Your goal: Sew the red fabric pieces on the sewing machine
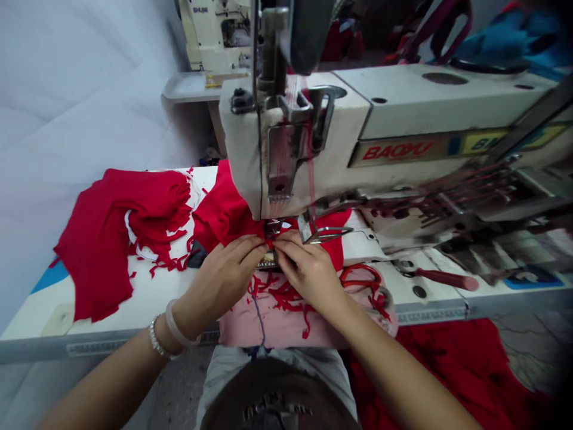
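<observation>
Both hands are at the presser foot (273,226) of a white sewing machine (295,161). My left hand (224,269) has its fingers closed on the edge of a red fabric piece (226,212), just left of the needle area. From the right, my right hand (308,269) pinches the same fabric beside the foot. My fingertips nearly meet there and partly hide the cloth between them. The red fabric spreads behind the foot on both sides. Several pink threads run down to the needles.
A pile of red fabric (102,233) lies on the left of the table, with scraps beside it. Red-handled scissors (362,275) and trimmings rest on a pink cloth (286,328) at the front edge. A red-handled screwdriver (447,278) lies right. More red fabric (456,364) is below.
</observation>
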